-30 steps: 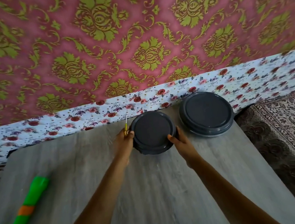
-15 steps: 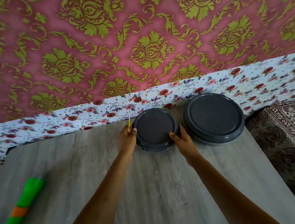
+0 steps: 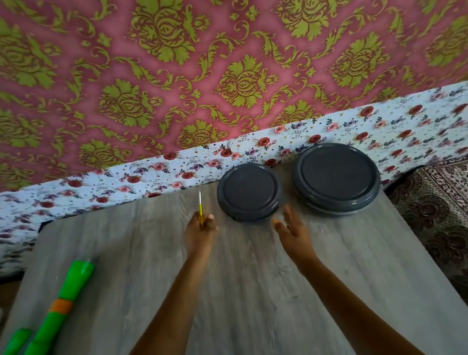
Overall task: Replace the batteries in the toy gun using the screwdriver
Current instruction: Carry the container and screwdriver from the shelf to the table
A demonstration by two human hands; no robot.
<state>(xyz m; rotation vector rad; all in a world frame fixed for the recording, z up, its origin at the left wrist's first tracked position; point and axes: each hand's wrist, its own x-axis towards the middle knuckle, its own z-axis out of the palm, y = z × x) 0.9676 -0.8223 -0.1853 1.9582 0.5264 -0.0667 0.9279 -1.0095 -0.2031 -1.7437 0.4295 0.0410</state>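
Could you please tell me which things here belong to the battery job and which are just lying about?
For the job: green plastic toy gun; yellow-handled screwdriver, held in the left hand.
Lying about: smaller dark grey round lidded tub; larger matching tub.

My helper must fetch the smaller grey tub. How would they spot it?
At the far edge of the wooden table, against the floral cloth, stand two round dark grey lidded tubs. It is the left one, beside the left hand holding the yellow screwdriver, and smaller than its neighbour.
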